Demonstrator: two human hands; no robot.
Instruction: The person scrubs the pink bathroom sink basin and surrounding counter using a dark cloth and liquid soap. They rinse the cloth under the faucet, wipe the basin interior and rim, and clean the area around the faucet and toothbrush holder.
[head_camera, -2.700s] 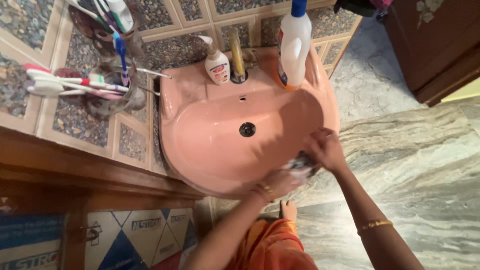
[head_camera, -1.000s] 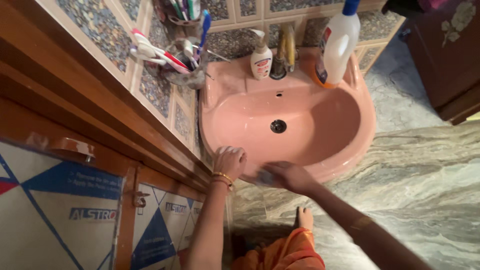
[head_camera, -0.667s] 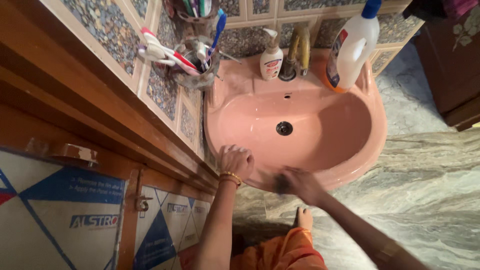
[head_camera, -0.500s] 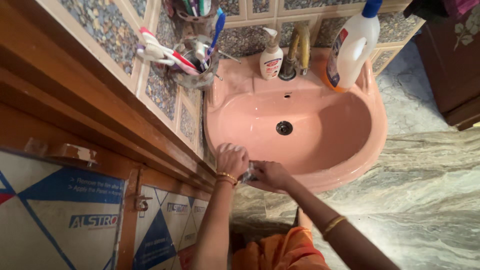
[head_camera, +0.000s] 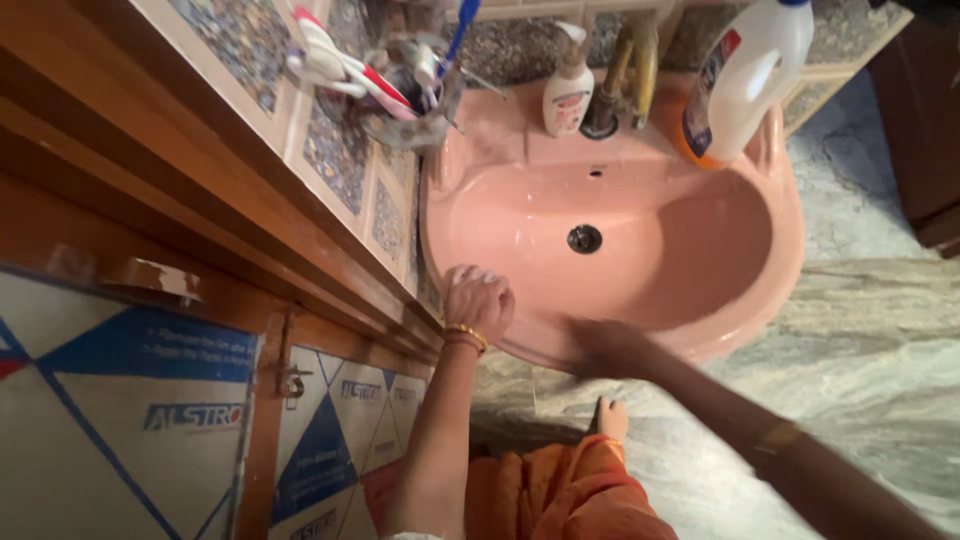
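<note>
My left hand curls over the near left rim of a pink wash basin and grips it; a gold bangle sits on that wrist. My right hand is blurred by motion against the basin's front rim, just right of the left hand. It is closed on a dark scrub pad, which shows only as a dark smear under the fingers. The bowl is wet and shiny around the black drain.
On the back ledge stand a small pump soap bottle, a brass tap and a tall white bottle. A cup of toothbrushes hangs on the tiled wall. Wooden ledge, printed cardboard box, marble floor, my foot.
My right hand has slid right along the front rim, away from the left hand, after earlier strokes back and forth. My left hand stays gripping the rim. The view has tilted slightly.
</note>
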